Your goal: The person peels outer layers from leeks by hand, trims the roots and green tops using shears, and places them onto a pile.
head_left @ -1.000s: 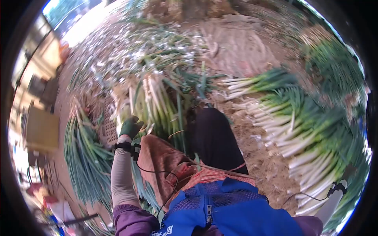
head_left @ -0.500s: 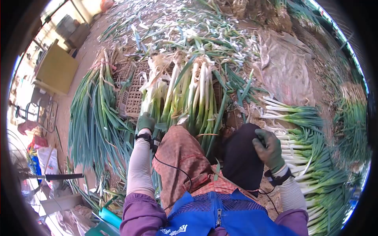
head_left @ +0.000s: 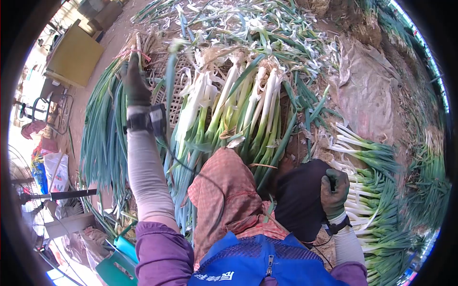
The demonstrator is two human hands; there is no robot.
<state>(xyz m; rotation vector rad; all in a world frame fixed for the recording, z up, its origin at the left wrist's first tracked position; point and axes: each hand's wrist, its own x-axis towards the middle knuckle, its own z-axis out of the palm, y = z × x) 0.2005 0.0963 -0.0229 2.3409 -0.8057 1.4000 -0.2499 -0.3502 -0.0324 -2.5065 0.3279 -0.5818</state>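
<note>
Gloved in dark green, my left hand (head_left: 136, 85) reaches forward to the root end of the tied bundle of green onions (head_left: 102, 128) at the left; its fingertips are hard to make out. In front of my knees lie loose green onions (head_left: 229, 105) with white stalks, roots pointing away from me. My right hand (head_left: 334, 191), also gloved, rests by my dark-covered right knee (head_left: 303, 200) with its fingers curled; what they hold, if anything, is hidden. Beside it, at the right, a long row of green onions (head_left: 377, 214) lies on the ground.
A woven plastic crate (head_left: 164, 88) lies under the onions. Stripped leaves (head_left: 248, 28) cover the ground ahead. A beige sack (head_left: 365, 95) lies at the upper right, with more onions (head_left: 427, 176) beyond. A fan (head_left: 28, 190), a yellow box (head_left: 74, 55) and a green plastic object (head_left: 114, 269) are at the left.
My left hand has moved from the middle onions forward and left to the tied bundle. My right hand's fingers are more curled. The view has shifted slightly.
</note>
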